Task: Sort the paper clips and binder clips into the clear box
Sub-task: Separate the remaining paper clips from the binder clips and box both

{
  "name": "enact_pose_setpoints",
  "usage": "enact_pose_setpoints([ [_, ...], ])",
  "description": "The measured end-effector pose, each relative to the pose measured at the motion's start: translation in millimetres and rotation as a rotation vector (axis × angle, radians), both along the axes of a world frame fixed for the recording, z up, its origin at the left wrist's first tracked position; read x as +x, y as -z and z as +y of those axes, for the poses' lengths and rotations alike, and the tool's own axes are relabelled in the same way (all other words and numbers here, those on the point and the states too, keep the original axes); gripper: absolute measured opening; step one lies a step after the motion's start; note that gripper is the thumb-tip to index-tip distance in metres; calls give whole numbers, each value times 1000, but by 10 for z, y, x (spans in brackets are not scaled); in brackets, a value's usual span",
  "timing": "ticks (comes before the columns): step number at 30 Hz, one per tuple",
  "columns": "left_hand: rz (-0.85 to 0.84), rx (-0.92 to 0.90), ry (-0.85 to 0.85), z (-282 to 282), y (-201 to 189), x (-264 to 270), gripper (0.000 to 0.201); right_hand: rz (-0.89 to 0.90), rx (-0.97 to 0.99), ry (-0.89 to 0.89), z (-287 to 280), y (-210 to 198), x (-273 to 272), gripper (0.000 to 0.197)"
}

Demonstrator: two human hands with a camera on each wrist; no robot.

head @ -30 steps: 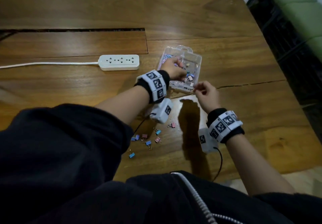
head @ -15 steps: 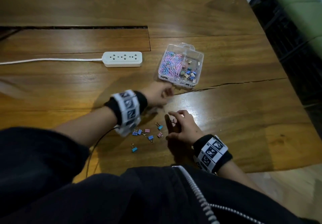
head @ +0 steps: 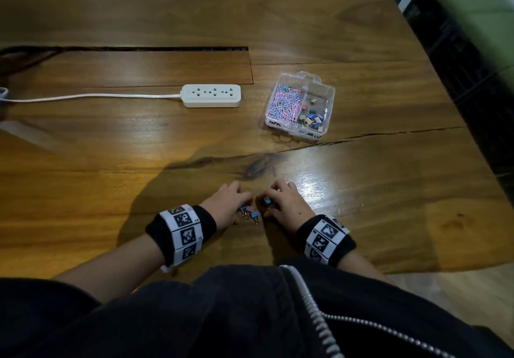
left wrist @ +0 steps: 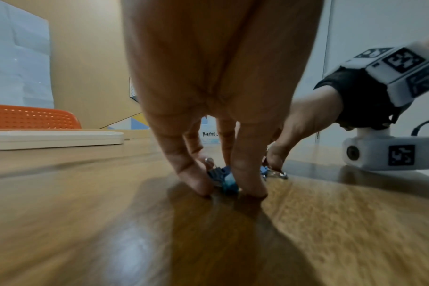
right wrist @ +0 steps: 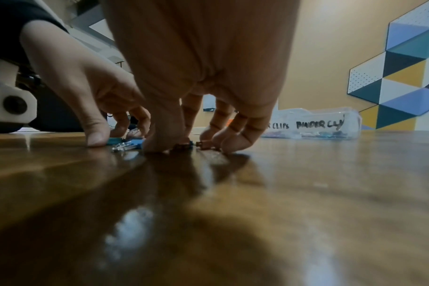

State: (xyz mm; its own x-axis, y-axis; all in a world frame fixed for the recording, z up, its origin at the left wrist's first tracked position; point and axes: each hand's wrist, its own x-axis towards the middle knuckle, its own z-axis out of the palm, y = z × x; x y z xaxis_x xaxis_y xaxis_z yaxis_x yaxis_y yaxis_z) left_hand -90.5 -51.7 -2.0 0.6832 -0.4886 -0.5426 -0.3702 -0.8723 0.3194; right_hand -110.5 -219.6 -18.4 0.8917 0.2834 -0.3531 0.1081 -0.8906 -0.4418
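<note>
The clear box (head: 329, 98) stands right of centre on the table, with pastel paper clips (head: 286, 101) in its left compartment and binder clips (head: 310, 118) in its right. Near the front edge, loose binder clips (head: 251, 214) lie between my two hands. My left hand (left wrist: 227, 187) pinches blue binder clips (left wrist: 220, 175) between thumb and finger against the wood. My right hand (right wrist: 191, 147) is arched over small binder clips (right wrist: 184, 146), with thumb and curled fingers closing on them. In the head view the left hand (head: 236, 207) and right hand (head: 271, 204) almost touch.
A white power strip (head: 211, 95) with its cord running left lies left of the box. A cable slot (head: 125, 49) crosses the table behind it. A crack (head: 389, 133) runs through the wood in front of the box. The table's right edge drops to a dark floor.
Both hands came back from the clear box to the loose binder clips near the front edge. The left left the box; the right came down first, and now both close on clips.
</note>
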Motion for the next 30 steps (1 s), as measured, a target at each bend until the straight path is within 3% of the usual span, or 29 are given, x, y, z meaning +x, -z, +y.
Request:
enact_pose_setpoints([
  [9,-55,-128,-195,-185,6,94,17,-36,-20,156,-81,15,50,23],
  [14,-178,-210,-241,-174,2,172,17,-44,28,232,-115,47,92,17],
  [20,-137,-317,-374,-98,-13,233,20,-4,78,370,-134,-19,138,13],
  [23,20,-455,-584,-65,-14,257,12,17,119,502,-184,-44,164,15],
  [27,500,-640,-879,-65,8,258,26,68,302,718,-298,-24,191,9],
  [30,531,-660,-949,-130,13,208,28,179,582,872,-339,-82,167,14],
])
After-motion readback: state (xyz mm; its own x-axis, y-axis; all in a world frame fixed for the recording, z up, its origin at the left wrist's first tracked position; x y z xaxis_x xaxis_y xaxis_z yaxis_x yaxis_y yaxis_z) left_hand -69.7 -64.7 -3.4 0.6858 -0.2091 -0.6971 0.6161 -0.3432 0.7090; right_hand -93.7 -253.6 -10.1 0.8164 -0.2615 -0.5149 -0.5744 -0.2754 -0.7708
